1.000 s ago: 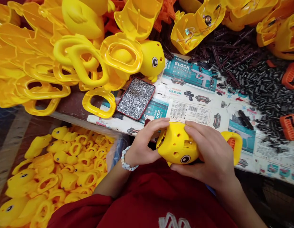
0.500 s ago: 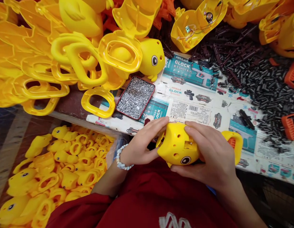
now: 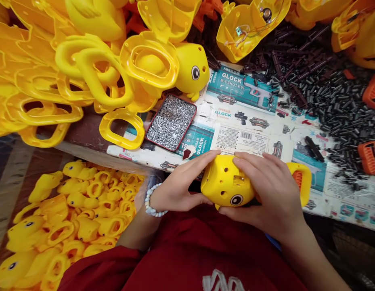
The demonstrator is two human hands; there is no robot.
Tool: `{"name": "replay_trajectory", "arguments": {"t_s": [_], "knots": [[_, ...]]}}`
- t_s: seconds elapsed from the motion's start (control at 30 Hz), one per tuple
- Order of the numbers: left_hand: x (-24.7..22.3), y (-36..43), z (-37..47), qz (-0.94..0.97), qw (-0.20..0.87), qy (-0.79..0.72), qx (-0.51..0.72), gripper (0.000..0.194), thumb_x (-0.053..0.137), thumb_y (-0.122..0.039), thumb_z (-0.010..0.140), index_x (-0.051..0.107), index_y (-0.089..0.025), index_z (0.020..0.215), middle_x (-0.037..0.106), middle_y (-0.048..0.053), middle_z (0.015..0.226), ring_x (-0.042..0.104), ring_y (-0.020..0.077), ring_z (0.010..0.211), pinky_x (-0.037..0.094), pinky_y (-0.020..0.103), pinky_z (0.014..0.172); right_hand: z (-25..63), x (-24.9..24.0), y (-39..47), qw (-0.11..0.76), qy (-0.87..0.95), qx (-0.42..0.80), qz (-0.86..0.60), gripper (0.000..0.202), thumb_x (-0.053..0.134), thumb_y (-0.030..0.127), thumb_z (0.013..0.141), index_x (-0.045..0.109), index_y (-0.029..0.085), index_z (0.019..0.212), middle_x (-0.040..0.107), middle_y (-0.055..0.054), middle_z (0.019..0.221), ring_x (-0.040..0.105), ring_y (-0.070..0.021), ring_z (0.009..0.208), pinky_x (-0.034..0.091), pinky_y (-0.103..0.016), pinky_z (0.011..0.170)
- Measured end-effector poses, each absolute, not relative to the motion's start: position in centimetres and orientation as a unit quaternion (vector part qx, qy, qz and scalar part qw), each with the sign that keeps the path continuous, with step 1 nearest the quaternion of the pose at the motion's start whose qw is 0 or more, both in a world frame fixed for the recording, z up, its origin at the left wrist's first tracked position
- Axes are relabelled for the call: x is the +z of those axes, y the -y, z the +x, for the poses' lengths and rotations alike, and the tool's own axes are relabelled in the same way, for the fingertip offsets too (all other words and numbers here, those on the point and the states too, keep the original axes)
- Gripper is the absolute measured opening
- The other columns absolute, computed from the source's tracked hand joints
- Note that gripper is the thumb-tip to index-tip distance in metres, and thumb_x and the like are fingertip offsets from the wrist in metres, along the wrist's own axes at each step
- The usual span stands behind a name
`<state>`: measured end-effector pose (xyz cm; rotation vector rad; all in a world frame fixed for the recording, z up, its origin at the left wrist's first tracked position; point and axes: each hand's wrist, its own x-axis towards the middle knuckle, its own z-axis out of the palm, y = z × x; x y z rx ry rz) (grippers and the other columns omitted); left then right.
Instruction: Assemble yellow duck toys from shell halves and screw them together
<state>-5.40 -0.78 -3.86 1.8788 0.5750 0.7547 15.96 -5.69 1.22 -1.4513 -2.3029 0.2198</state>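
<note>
Yellow toy duck [image 3: 216, 184] held just off the table [image 3: 89, 130] edge, left hand [image 3: 184, 186] gripping one end, right hand [image 3: 273, 194] wrapped over the other, tray [image 3: 186, 129] of metal bits nearby.

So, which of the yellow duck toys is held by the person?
The yellow duck toy between the left hand and the right hand, in front of the red shirt; neither hand touches any other duck.

This looks like a toy-assembly workshop: the bench [image 3: 84, 128] carries heaped yellow duck shells [image 3: 25, 60], loose black parts [image 3: 335, 115] and 1 tray [image 3: 186, 128] of small metal screws [image 3: 170, 121], with yellow duck pieces [image 3: 86, 228] piled below.
</note>
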Motion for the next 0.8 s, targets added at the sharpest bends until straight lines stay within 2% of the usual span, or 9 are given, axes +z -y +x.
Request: {"name": "replay_trajectory", "arguments": {"t_s": [0.1, 0.2, 0.3, 0.4, 0.47, 0.57, 0.67, 0.73, 0.8], "knots": [[-3.3, 0.9, -5.6, 0.773, 0.495, -0.27, 0.29, 0.088, 0.073, -0.035, 0.075, 0.025, -0.021, 0.147, 0.042, 0.016, 0.145, 0.047, 0.0306, 0.13, 0.039, 0.042, 0.111, 16.0, 1.5, 5.8, 0.158, 0.827, 0.078, -0.534, 0.059, 0.029, 0.066, 0.099, 0.048, 0.015, 0.121, 0.045, -0.008, 0.129, 0.049, -0.027, 0.112, 0.028, -0.046, 0.1], [-2.4, 0.8, -5.9, 0.79, 0.493, -0.279, 0.236, 0.09, 0.07, -0.03, 0.076, 0.019, -0.016, 0.149, 0.037, 0.019, 0.148, 0.043, 0.0315, 0.133, 0.037, 0.043, 0.112, 15.9, 1.7, 6.0, 0.145, 0.836, 0.087, -0.522, 0.057, 0.032, 0.065, 0.099, 0.047, 0.015, 0.122, 0.042, -0.008, 0.132, 0.046, -0.028, 0.115, 0.029, -0.047, 0.099], [-1.6, 0.9, -5.8, 0.789, 0.518, -0.248, 0.22, 0.091, 0.068, -0.036, 0.078, 0.015, -0.014, 0.149, 0.029, 0.019, 0.152, 0.036, 0.0337, 0.137, 0.035, 0.044, 0.113, 15.5, 1.7, 6.3, 0.152, 0.83, 0.08, -0.531, 0.057, 0.035, 0.064, 0.099, 0.046, 0.014, 0.123, 0.042, -0.009, 0.131, 0.047, -0.0294, 0.113, 0.033, -0.048, 0.096], [-1.1, 1.4, -5.1, 0.744, 0.542, -0.309, 0.238, 0.078, 0.061, -0.043, 0.084, 0.023, -0.019, 0.147, 0.035, 0.015, 0.15, 0.04, 0.0336, 0.134, 0.034, 0.047, 0.113, 15.5, 1.8, 6.6, 0.157, 0.819, 0.068, -0.547, 0.058, 0.037, 0.064, 0.098, 0.045, 0.012, 0.124, 0.043, -0.011, 0.13, 0.048, -0.031, 0.11, 0.036, -0.047, 0.091], [-0.9, 1.8, -4.7, 0.711, 0.55, -0.348, 0.267, 0.07, 0.059, -0.041, 0.086, 0.028, -0.021, 0.145, 0.04, 0.013, 0.147, 0.044, 0.0316, 0.131, 0.034, 0.046, 0.113, 16.1, 2.1, 6.5, 0.17, 0.823, 0.099, -0.534, 0.061, 0.04, 0.067, 0.097, 0.045, 0.013, 0.124, 0.042, -0.011, 0.131, 0.046, -0.0308, 0.113, 0.037, -0.045, 0.092], [-0.8, 2.2, -4.3, 0.691, 0.561, -0.289, 0.352, 0.069, 0.066, -0.033, 0.082, 0.034, -0.026, 0.142, 0.042, 0.01, 0.145, 0.042, 0.0293, 0.132, 0.036, 0.043, 0.113, 17.3, 2.7, 6.0, 0.216, 0.807, 0.15, -0.529, 0.063, 0.039, 0.069, 0.096, 0.047, 0.013, 0.124, 0.045, -0.01, 0.127, 0.047, -0.0271, 0.114, 0.039, -0.037, 0.094], [-0.7, 2.4, -4.0, 0.69, 0.559, -0.238, 0.394, 0.063, 0.062, -0.027, 0.083, 0.034, -0.025, 0.14, 0.036, 0.008, 0.148, 0.032, 0.0288, 0.139, 0.032, 0.045, 0.115, 17.4, 2.9, 5.5, 0.246, 0.772, 0.111, -0.576, 0.047, 0.035, 0.053, 0.104, 0.055, 0.012, 0.112, 0.056, -0.007, 0.108, 0.055, -0.0205, 0.097, 0.041, -0.03, 0.086], [-0.6, 2.6, -3.5, 0.682, 0.549, -0.288, 0.387, 0.064, 0.057, -0.038, 0.086, 0.029, -0.022, 0.142, 0.03, 0.011, 0.151, 0.029, 0.0304, 0.14, 0.028, 0.048, 0.115, 16.7, 2.7, 5.3, 0.273, 0.757, 0.067, -0.59, 0.032, 0.039, 0.038, 0.103, 0.058, 0.012, 0.102, 0.059, -0.004, 0.097, 0.057, -0.0166, 0.087, 0.043, -0.027, 0.081], [-0.5, 2.7, -3.0, 0.677, 0.521, -0.356, 0.379, 0.076, 0.053, -0.057, 0.084, 0.026, -0.017, 0.144, 0.029, 0.016, 0.151, 0.031, 0.033, 0.139, 0.028, 0.049, 0.115, 15.7, 2.3, 5.3, 0.304, 0.744, 0.033, -0.594, 0.023, 0.043, 0.029, 0.101, 0.059, 0.012, 0.098, 0.059, -0.002, 0.094, 0.058, -0.0149, 0.086, 0.045, -0.025, 0.081]]}}
